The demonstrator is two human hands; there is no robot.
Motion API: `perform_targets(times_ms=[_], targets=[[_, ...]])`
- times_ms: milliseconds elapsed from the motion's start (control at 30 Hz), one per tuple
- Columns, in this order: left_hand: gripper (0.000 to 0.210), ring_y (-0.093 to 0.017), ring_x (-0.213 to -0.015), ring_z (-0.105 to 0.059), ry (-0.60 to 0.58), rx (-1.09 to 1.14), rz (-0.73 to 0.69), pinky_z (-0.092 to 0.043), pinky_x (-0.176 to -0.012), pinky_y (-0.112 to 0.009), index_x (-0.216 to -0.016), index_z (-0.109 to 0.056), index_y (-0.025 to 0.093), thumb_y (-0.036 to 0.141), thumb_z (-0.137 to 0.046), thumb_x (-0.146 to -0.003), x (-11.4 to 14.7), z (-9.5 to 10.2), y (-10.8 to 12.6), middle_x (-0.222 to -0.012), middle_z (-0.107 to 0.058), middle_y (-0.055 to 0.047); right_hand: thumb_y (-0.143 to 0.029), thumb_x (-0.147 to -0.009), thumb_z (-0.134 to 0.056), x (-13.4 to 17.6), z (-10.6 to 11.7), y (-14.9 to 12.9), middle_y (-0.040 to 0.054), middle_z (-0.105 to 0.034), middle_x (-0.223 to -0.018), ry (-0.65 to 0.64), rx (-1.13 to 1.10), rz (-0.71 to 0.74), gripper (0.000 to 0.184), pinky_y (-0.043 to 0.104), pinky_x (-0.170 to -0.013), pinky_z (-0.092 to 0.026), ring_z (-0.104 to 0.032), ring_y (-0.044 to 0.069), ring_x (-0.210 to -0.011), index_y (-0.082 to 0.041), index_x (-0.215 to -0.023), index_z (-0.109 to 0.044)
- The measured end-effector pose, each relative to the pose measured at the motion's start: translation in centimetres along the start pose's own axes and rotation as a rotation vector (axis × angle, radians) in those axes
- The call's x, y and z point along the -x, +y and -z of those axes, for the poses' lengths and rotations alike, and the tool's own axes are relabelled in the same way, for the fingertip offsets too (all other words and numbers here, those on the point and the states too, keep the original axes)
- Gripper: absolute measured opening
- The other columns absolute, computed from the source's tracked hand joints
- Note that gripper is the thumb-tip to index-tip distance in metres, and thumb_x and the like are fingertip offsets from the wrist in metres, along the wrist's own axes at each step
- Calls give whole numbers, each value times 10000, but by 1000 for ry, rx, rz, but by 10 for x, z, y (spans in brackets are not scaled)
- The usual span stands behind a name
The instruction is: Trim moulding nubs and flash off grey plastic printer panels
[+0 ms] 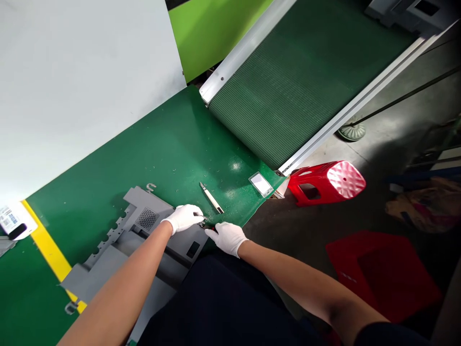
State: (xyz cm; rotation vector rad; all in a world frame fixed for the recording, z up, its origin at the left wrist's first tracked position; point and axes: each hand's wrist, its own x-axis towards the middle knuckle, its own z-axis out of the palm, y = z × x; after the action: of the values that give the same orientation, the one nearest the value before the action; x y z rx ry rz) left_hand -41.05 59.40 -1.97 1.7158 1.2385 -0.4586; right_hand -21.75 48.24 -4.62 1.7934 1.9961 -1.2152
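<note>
A grey plastic panel (124,257) with a speaker-like grille and notched edge lies on the green table in front of me. My left hand (185,217), in a white glove, is over its right end, thumb and fingers pinched on something too small to make out. Beside it my gloved right hand (229,237) is closed round red-handled nippers (212,228), mostly hidden by the fingers. Their dark metal tip meets the left fingertips at the panel's edge. A white utility knife (212,198) lies on the table just beyond both hands.
A green conveyor belt (284,81) joins the table (151,149) at upper right, with another grey part (414,14) on it. A small white-faced device (260,184) sits near the table corner. A red stool (324,182) and red bin (382,274) stand right. Scraps dot the tabletop.
</note>
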Motion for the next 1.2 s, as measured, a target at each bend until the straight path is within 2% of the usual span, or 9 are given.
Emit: perform_targets(times_ms=[200,500,667,867,1200], targets=[[290,-216,-974,-702,-5,20,8,-496,-894,-306,-931,-782,261,456,-595,-826,0,0,0,-1035,-801,-2,-723,-1026,-224,-4,1,0,123,-763,-903,-44,49,26,731,353,-761,-528,-745,273,-872,-178,-991,-710],[277,-231,-969,-697,-12,18,32,-501,-857,-302,-906,-781,258,434,-598,-795,-3,-1,-3,-1002,-797,-3,-667,-1038,-311,-10,0,3,139,-767,-883,-27,107,63,655,387,-764,-539,-756,322,-898,-167,-962,-725],[275,-234,-969,-699,-7,26,31,-498,-856,-306,-908,-784,258,428,-602,-790,-2,-1,-3,-1006,-797,-7,-696,-1030,-285,-5,3,2,110,-771,-930,0,104,46,669,388,-737,-548,-756,308,-878,-196,-939,-718],[267,-231,-959,-701,-9,47,30,-489,-840,-307,-897,-781,262,435,-614,-780,-4,-2,-5,-986,-797,2,-692,-1031,-279,-4,1,-3,117,-768,-974,11,84,20,667,384,-752,-546,-749,294,-894,-194,-963,-717],[235,-213,-921,-692,-18,76,25,-469,-787,-294,-863,-781,258,409,-634,-760,-8,-3,-8,-953,-797,9,-689,-1033,-256,-8,9,-5,126,-774,-1001,-59,77,19,674,394,-817,-538,-744,295,-962,-209,-988,-727]])
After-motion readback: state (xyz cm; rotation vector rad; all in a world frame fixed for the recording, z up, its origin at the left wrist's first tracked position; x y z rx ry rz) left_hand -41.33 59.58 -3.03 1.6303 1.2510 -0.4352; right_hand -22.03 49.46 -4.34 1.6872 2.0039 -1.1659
